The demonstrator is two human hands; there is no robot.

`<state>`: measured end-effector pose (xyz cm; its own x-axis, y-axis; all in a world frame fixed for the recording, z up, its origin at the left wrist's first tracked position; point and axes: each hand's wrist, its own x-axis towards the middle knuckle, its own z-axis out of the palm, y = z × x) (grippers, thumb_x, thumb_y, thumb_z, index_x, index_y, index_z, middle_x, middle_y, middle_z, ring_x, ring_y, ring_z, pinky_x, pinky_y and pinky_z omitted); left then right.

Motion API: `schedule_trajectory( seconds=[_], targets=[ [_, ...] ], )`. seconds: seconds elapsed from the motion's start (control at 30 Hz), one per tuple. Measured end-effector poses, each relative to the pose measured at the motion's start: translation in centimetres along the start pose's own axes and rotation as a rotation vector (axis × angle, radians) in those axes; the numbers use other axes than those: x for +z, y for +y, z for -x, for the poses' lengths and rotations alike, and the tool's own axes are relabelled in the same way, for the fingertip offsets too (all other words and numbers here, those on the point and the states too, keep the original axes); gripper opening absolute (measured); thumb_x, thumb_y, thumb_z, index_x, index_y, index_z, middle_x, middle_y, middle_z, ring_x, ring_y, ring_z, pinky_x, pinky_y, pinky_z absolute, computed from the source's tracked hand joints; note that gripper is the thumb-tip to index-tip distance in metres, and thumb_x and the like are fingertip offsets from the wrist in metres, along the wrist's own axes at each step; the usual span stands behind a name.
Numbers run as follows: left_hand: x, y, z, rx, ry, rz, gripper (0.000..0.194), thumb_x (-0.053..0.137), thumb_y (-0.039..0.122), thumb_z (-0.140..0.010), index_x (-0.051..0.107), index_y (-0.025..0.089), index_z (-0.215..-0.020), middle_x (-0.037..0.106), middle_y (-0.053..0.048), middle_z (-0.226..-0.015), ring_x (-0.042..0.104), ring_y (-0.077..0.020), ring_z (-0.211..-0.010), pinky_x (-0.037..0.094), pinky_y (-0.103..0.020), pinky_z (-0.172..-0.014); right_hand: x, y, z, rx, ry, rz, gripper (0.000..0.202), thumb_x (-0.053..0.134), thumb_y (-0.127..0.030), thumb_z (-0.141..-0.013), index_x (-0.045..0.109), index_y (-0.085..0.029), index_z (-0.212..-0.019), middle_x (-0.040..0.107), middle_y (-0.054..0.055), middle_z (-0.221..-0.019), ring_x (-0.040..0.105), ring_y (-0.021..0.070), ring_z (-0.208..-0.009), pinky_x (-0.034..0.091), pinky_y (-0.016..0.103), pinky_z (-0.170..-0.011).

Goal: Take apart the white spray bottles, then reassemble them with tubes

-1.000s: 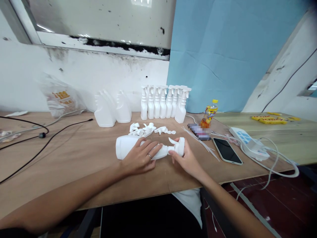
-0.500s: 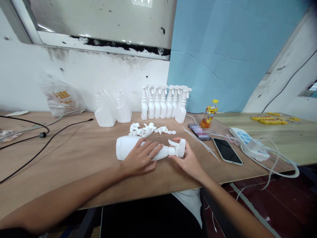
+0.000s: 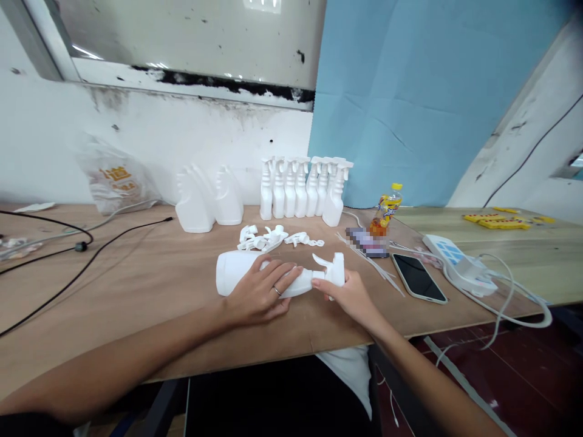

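A white bottle [image 3: 233, 271] lies on its side above the front of the table, its base to the left. My left hand [image 3: 262, 290] is wrapped over its middle, with a ring on one finger. At the bottle's neck on the right is a white spray head [image 3: 336, 270], its trigger pointing up and left. My right hand [image 3: 347, 292] grips the spray head from below, thumb near the collar. Loose white spray heads [image 3: 266, 238] lie in a small pile just behind the bottle. Some of the neck joint is hidden by the fingers.
Several white bottles with spray heads [image 3: 299, 191] stand at the back, beside white bottles without heads [image 3: 195, 206]. To the right are a drink bottle [image 3: 386, 211], a phone [image 3: 418, 277], thin white strips [image 3: 376, 267] and a power strip [image 3: 460, 264]. Black cables [image 3: 91, 258] cross the left.
My right hand has moved from around the end of the spray head to below it, with the fingers in a new position. More of the spray head shows. My left hand has barely moved.
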<state>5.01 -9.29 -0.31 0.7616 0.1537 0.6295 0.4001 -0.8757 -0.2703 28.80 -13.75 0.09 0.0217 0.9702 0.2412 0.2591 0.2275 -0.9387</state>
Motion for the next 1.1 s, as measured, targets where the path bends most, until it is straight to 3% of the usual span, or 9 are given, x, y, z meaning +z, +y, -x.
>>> schedule_trajectory(
  seconds=[0.13, 0.3, 0.43, 0.67, 0.83, 1.0, 1.1],
  targets=[
    [-0.3, 0.4, -0.7, -0.081, -0.043, -0.04, 0.07, 0.056, 0.024, -0.088, 0.031, 0.013, -0.152, 0.067, -0.016, -0.121, 0.062, -0.0306, -0.104, 0.039, -0.052, -0.101, 0.1, 0.7, -0.3, 0.024, -0.033, 0.012, 0.043, 0.079, -0.057, -0.069, 0.06, -0.018, -0.066, 0.059, 0.001, -0.054, 0.051, 0.0145, -0.053, 0.042, 0.027, -0.049],
    [-0.6, 0.4, -1.2, -0.106, -0.14, -0.094, 0.087, 0.055, 0.033, -0.091, 0.008, 0.009, -0.16, 0.068, -0.014, -0.114, 0.061, -0.0303, -0.099, 0.039, -0.048, -0.097, 0.5, 1.8, -0.1, -0.07, -0.008, 0.086, 0.046, 0.082, -0.051, -0.068, 0.073, -0.014, -0.094, 0.072, 0.005, -0.082, 0.062, 0.0197, -0.073, 0.051, 0.029, -0.067],
    [-0.7, 0.4, -1.4, -0.101, -0.203, -0.103, 0.091, 0.055, 0.035, -0.092, 0.003, 0.013, -0.162, 0.068, -0.011, -0.113, 0.059, -0.0301, -0.1, 0.037, -0.046, -0.097, 0.5, 2.2, -0.1, -0.061, -0.035, 0.11, 0.05, 0.079, -0.053, -0.072, 0.076, -0.013, -0.102, 0.074, 0.006, -0.087, 0.064, 0.0213, -0.078, 0.052, 0.03, -0.071],
    [-1.0, 0.6, -1.8, -0.13, -0.262, -0.127, 0.088, 0.061, 0.035, -0.087, 0.017, 0.019, -0.162, 0.067, -0.007, -0.102, 0.058, -0.0293, -0.096, 0.038, -0.046, -0.095, 0.6, 2.6, -0.1, -0.055, -0.063, 0.122, 0.049, 0.079, -0.052, -0.074, 0.076, -0.014, -0.105, 0.076, 0.007, -0.093, 0.067, 0.0221, -0.081, 0.054, 0.031, -0.075],
    [-0.5, 0.2, -1.2, -0.083, -0.212, -0.104, 0.066, 0.063, 0.034, -0.087, 0.043, 0.014, -0.146, 0.069, -0.01, -0.105, 0.06, -0.0293, -0.096, 0.04, -0.045, -0.09, 0.7, 3.0, 0.0, -0.069, -0.095, 0.116, 0.05, 0.079, -0.052, -0.075, 0.075, -0.015, -0.109, 0.077, 0.008, -0.101, 0.07, 0.0233, -0.087, 0.055, 0.032, -0.078],
    [-0.4, 0.2, -1.0, -0.083, -0.178, -0.095, 0.078, 0.063, 0.032, -0.086, 0.03, 0.016, -0.155, 0.07, -0.008, -0.103, 0.061, -0.0275, -0.092, 0.041, -0.043, -0.087, 0.7, 3.0, 0.1, -0.083, -0.111, 0.137, 0.044, 0.078, -0.051, -0.077, 0.075, -0.015, -0.101, 0.077, 0.007, -0.095, 0.07, 0.0227, -0.085, 0.055, 0.03, -0.074],
    [-0.3, 0.1, -0.9, -0.055, -0.16, -0.105, 0.068, 0.064, 0.034, -0.085, 0.042, 0.014, -0.146, 0.07, -0.009, -0.102, 0.061, -0.0281, -0.092, 0.041, -0.043, -0.085, 0.8, 2.8, 0.2, -0.075, -0.117, 0.141, 0.042, 0.078, -0.05, -0.076, 0.075, -0.015, -0.101, 0.077, 0.007, -0.095, 0.07, 0.0227, -0.084, 0.055, 0.03, -0.074]
  ],
)
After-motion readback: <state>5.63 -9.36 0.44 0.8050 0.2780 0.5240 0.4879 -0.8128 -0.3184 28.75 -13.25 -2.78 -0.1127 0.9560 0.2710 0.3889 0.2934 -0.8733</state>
